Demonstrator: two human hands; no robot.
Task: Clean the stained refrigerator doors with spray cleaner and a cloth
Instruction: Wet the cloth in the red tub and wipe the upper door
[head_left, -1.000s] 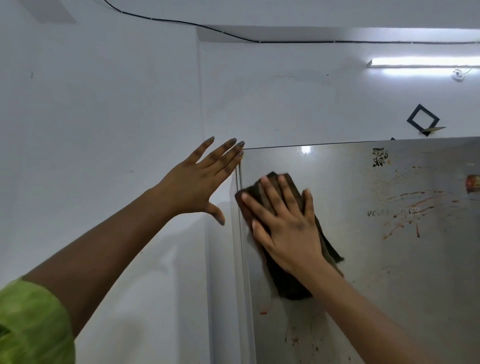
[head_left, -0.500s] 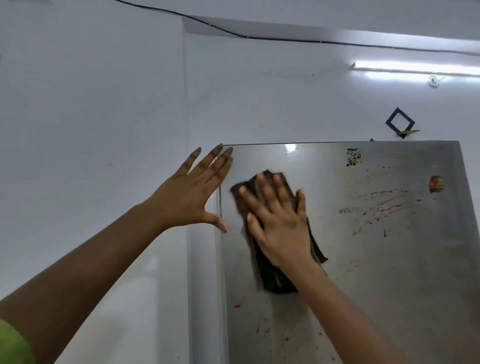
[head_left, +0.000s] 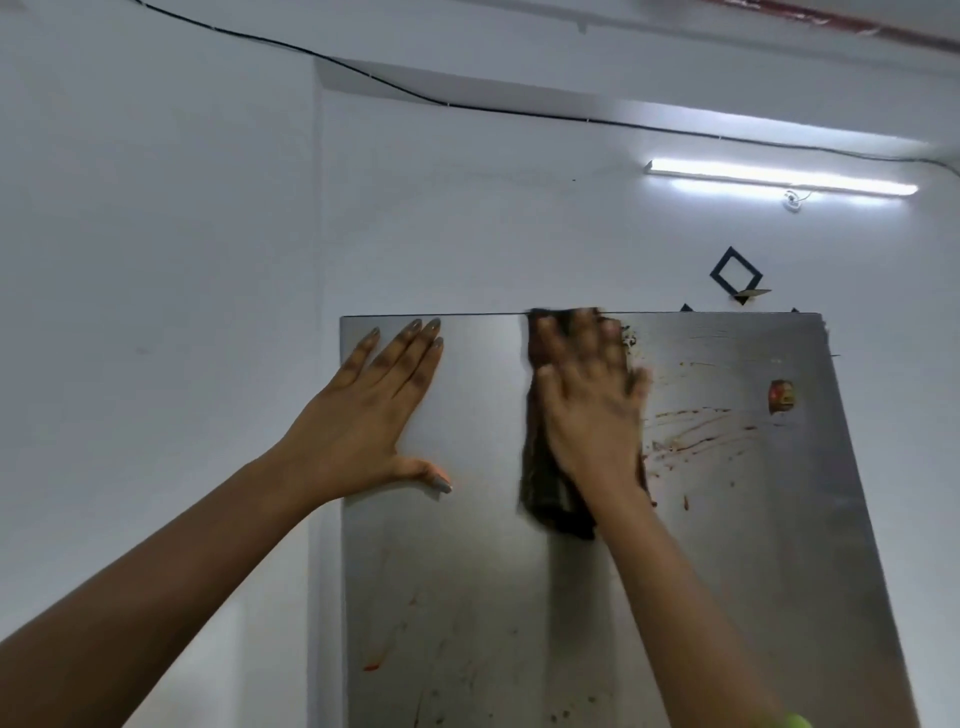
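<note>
The step in hand was wiping. The right hand (head_left: 592, 415), blurred, lay flat with its fingers spread over the dark cloth (head_left: 550, 488) and pressed it against the steel door (head_left: 483, 571) at the top edge, about midway across. The cloth hung folded below the palm. The left hand (head_left: 374, 415) lay flat by the door's top left corner, fingers straight and close together, thumb out, holding nothing; it seemed to steady the door.

Reddish stains (head_left: 696, 431) streaked the door just right of the cloth, near a small red sticker (head_left: 781, 396), and more spots (head_left: 374, 665) dotted the lower part. No spray bottle was in view.

The upper left looked clean, so the job was partly done. The next move probably called for carrying the cloth right across the streaks with firm pressure, then down to the lower spots.
</note>
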